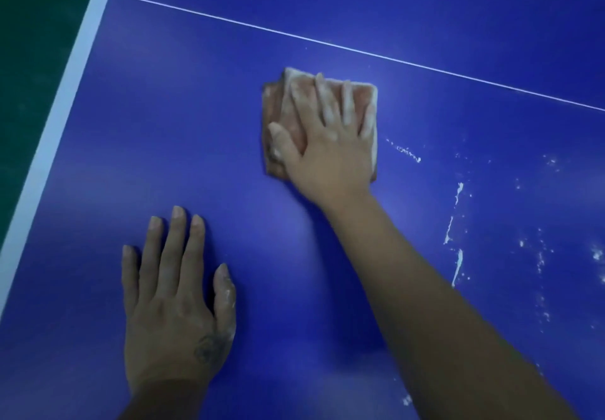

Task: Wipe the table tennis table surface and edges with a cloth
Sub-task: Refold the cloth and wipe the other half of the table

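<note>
A folded pinkish-orange cloth (276,105) lies flat on the blue table tennis tabletop (163,108), just short of the thin white line (327,42) that crosses the surface. The right hand (327,144) presses down on it with its fingers (324,101) spread and straight, palm over the near half. It pins the cloth rather than gripping it. White residue dusts those fingers and the upper edge of the cloth. The left hand (173,305) rests flat on the bare surface nearer the person, fingers (173,246) extended and holding nothing, and seems to serve as a brace.

The step in hand looks like wiping the open playing surface. White smears and specks (456,242) lie to the right of the right forearm, well apart from the cloth, so that patch is likely the next target. Doing it well means keeping the palm flat so that pressure spreads over the whole pad. Strokes should overlap and sweep through the streaks rather than around them. Since the cloth already looks loaded with residue, refolding to a cleaner face may keep it from smearing. The white border stripe (65,98) at the left edge, beside the dark green floor (32,26), appears to need a pass too.
</note>
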`<state>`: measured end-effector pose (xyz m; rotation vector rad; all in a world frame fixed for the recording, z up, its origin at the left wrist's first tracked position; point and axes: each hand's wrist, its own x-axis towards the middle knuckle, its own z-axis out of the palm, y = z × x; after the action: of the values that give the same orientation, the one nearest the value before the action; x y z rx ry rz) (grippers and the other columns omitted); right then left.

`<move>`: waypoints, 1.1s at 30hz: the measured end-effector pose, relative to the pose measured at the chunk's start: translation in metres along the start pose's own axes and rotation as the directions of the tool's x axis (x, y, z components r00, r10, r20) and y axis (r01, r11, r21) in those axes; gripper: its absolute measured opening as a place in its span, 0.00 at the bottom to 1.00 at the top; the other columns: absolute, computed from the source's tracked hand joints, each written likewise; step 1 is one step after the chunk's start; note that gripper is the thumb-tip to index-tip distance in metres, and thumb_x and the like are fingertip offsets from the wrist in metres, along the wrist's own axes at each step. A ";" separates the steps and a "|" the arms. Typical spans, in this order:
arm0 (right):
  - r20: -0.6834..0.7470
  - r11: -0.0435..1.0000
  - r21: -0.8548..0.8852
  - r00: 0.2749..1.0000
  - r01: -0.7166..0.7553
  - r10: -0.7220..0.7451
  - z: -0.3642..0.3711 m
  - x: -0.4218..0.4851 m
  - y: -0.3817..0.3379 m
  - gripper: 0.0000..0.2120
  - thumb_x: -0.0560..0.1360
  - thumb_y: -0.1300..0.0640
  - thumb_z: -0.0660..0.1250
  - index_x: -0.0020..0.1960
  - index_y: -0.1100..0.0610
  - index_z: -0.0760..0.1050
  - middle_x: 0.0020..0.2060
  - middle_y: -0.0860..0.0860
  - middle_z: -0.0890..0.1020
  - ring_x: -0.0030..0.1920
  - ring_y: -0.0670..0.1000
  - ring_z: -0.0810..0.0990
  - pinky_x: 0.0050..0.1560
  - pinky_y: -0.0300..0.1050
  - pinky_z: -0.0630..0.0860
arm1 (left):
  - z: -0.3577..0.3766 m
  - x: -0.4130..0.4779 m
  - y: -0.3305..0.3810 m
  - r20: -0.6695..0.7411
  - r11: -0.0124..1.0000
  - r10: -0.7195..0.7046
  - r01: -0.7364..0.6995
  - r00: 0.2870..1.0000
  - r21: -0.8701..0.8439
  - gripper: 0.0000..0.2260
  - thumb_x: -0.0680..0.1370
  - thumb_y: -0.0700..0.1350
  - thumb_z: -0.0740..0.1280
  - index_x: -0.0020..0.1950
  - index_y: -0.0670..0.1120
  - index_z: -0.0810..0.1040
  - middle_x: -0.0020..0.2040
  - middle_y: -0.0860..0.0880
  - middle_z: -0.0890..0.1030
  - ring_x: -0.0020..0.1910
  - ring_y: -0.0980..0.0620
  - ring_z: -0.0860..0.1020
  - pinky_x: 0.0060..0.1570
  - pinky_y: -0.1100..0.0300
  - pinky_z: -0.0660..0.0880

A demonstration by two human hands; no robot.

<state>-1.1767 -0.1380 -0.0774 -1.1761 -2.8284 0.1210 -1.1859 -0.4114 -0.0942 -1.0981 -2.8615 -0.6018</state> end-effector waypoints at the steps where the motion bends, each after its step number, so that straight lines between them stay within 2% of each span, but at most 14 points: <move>1: -0.002 1.000 -0.010 1.000 -0.023 0.023 -0.001 0.011 0.013 0.34 0.83 0.29 0.49 0.86 0.38 0.56 0.86 0.45 0.58 0.87 0.57 0.51 0.84 0.68 0.43 | 0.000 0.000 0.000 0.001 1.000 0.001 -0.001 1.000 -0.003 0.30 0.85 0.52 0.59 0.85 0.40 0.68 0.86 0.43 0.65 0.87 0.40 0.59 0.84 0.32 0.54; 5: -0.005 0.968 -0.046 0.970 -0.245 0.245 -0.011 0.023 0.099 0.34 0.83 0.29 0.46 0.86 0.40 0.57 0.86 0.47 0.59 0.87 0.58 0.52 0.84 0.67 0.42 | 0.000 0.000 -0.001 0.004 1.000 -0.003 0.003 1.000 -0.005 0.30 0.85 0.52 0.60 0.85 0.40 0.68 0.87 0.44 0.64 0.88 0.40 0.59 0.85 0.32 0.54; 8: -0.008 0.898 -0.025 0.898 -0.440 0.440 -0.023 0.001 0.162 0.36 0.83 0.29 0.46 0.87 0.43 0.55 0.87 0.50 0.57 0.87 0.59 0.51 0.84 0.69 0.42 | 0.000 -0.001 0.000 0.009 1.000 -0.004 0.004 1.000 -0.007 0.29 0.85 0.52 0.61 0.85 0.41 0.67 0.87 0.44 0.63 0.88 0.41 0.58 0.85 0.32 0.53; 11: 0.055 0.825 -0.004 0.823 -0.566 0.565 -0.029 -0.021 0.181 0.39 0.81 0.27 0.41 0.88 0.43 0.48 0.88 0.50 0.51 0.87 0.57 0.44 0.83 0.69 0.38 | -0.001 0.000 -0.001 0.021 1.000 -0.010 0.011 1.000 -0.016 0.30 0.85 0.52 0.60 0.85 0.41 0.67 0.87 0.44 0.63 0.88 0.42 0.57 0.85 0.34 0.52; 13: 0.074 0.808 -0.012 0.805 -0.589 0.589 -0.029 -0.025 0.171 0.40 0.81 0.27 0.39 0.88 0.43 0.45 0.88 0.50 0.48 0.87 0.57 0.42 0.83 0.69 0.36 | -0.001 0.000 -0.001 0.023 1.000 -0.009 0.010 1.000 -0.020 0.30 0.85 0.52 0.60 0.85 0.41 0.67 0.87 0.44 0.63 0.88 0.42 0.57 0.85 0.34 0.52; 15: 0.060 0.849 -0.056 0.847 -0.526 0.529 -0.025 -0.019 0.147 0.38 0.82 0.29 0.39 0.88 0.44 0.46 0.88 0.51 0.48 0.87 0.58 0.42 0.83 0.70 0.36 | -0.002 0.000 -0.001 0.028 1.000 -0.010 0.010 1.000 -0.019 0.30 0.85 0.52 0.60 0.85 0.41 0.67 0.87 0.44 0.64 0.88 0.41 0.57 0.85 0.33 0.52; 19: 0.052 0.975 -0.066 0.975 -0.211 0.214 -0.014 -0.001 0.076 0.34 0.84 0.30 0.44 0.87 0.39 0.51 0.88 0.48 0.51 0.87 0.59 0.44 0.83 0.67 0.34 | -0.001 0.000 -0.002 0.030 1.000 -0.005 0.006 1.000 -0.012 0.30 0.85 0.53 0.59 0.85 0.41 0.67 0.87 0.44 0.63 0.88 0.41 0.57 0.85 0.33 0.52; 21: 0.071 0.995 -0.014 0.993 -0.095 0.096 -0.010 0.006 0.064 0.34 0.83 0.29 0.45 0.86 0.38 0.53 0.88 0.47 0.51 0.87 0.57 0.44 0.83 0.66 0.34 | 0.000 0.000 -0.002 0.027 1.000 -0.003 0.004 1.000 -0.014 0.30 0.85 0.53 0.59 0.86 0.41 0.66 0.88 0.44 0.63 0.88 0.42 0.57 0.86 0.34 0.51; 23: 0.042 0.998 -0.016 0.997 -0.061 0.061 -0.012 0.016 0.084 0.34 0.83 0.28 0.46 0.86 0.38 0.55 0.87 0.48 0.55 0.87 0.58 0.48 0.84 0.66 0.38 | 0.000 0.000 -0.003 0.019 1.000 0.000 0.000 1.000 -0.010 0.30 0.85 0.53 0.60 0.86 0.42 0.66 0.88 0.45 0.62 0.88 0.42 0.56 0.86 0.35 0.50; 26: 0.020 0.973 -0.061 0.974 -0.225 0.226 -0.023 0.031 0.151 0.36 0.82 0.27 0.45 0.86 0.40 0.56 0.87 0.51 0.58 0.86 0.58 0.53 0.84 0.66 0.41 | 0.002 -0.001 -0.003 0.006 1.000 0.005 -0.005 1.000 -0.014 0.29 0.85 0.52 0.60 0.86 0.42 0.66 0.88 0.46 0.62 0.88 0.42 0.56 0.87 0.37 0.49; 30: 0.061 0.852 -0.036 0.850 -0.522 0.523 -0.036 0.013 0.223 0.40 0.80 0.25 0.40 0.88 0.42 0.50 0.88 0.51 0.52 0.87 0.58 0.46 0.84 0.66 0.37 | 0.004 -0.001 -0.006 -0.004 1.000 0.014 -0.014 1.000 -0.020 0.30 0.85 0.53 0.60 0.86 0.42 0.66 0.88 0.45 0.62 0.88 0.42 0.57 0.86 0.35 0.50; 33: 0.062 0.776 -0.015 0.774 -0.630 0.630 -0.036 -0.004 0.225 0.41 0.79 0.26 0.39 0.88 0.42 0.48 0.88 0.50 0.50 0.87 0.58 0.44 0.83 0.67 0.37 | 0.003 0.000 -0.004 0.010 1.000 -0.003 0.003 1.000 -0.019 0.30 0.86 0.53 0.59 0.86 0.42 0.66 0.88 0.45 0.62 0.89 0.43 0.56 0.86 0.35 0.50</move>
<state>-1.0117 0.0191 -0.0642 -2.1062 -2.3363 0.2051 -1.1876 -0.4132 -0.0984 -1.1021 -2.8724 -0.6274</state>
